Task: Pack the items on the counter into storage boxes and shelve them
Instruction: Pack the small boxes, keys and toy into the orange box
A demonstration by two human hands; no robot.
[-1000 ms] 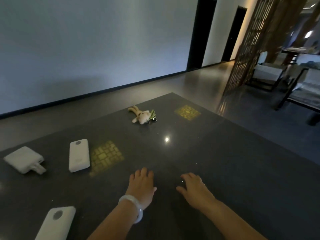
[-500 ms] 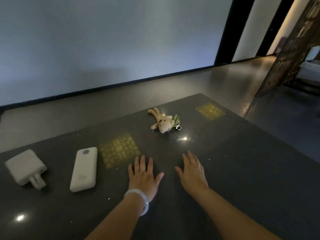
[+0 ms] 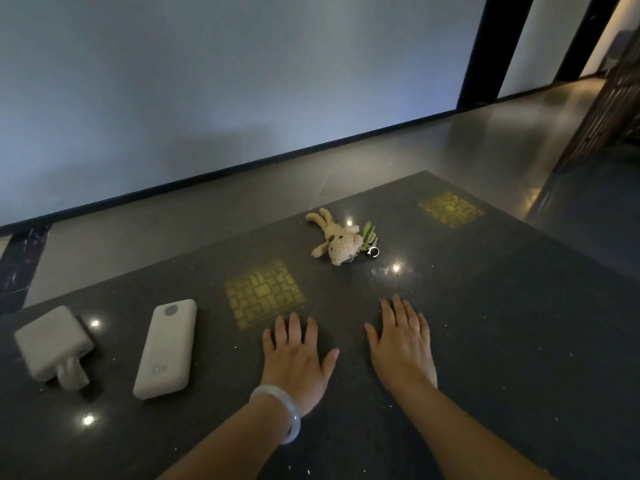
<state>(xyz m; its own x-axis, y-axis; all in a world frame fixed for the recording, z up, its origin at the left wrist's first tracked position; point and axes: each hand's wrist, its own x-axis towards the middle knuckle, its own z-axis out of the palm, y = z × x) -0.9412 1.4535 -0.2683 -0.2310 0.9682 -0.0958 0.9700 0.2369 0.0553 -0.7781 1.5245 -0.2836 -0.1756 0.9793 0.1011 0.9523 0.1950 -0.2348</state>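
Both hands lay flat on the dark counter [image 3: 485, 323] at lower centre, fingers straight and holding nothing: the left hand [image 3: 294, 358], with a pale bangle [image 3: 280, 410] on its wrist, and the right hand [image 3: 403, 348] just beside it. To the left lay a white power bank [image 3: 166, 348] and, nearer the frame's left edge, a white charger [image 3: 52, 341]. A plush toy [image 3: 336, 237] with a green tag lay above the hands, near the counter's far edge. Bare counter spread across the right side.

Counter [image 3: 485, 341]: dark, speckled stone — glossy
On it: plush rabbit keychain [image 3: 337, 237], white power bank [image 3: 166, 348], white charger [image 3: 53, 342] — both hands flat
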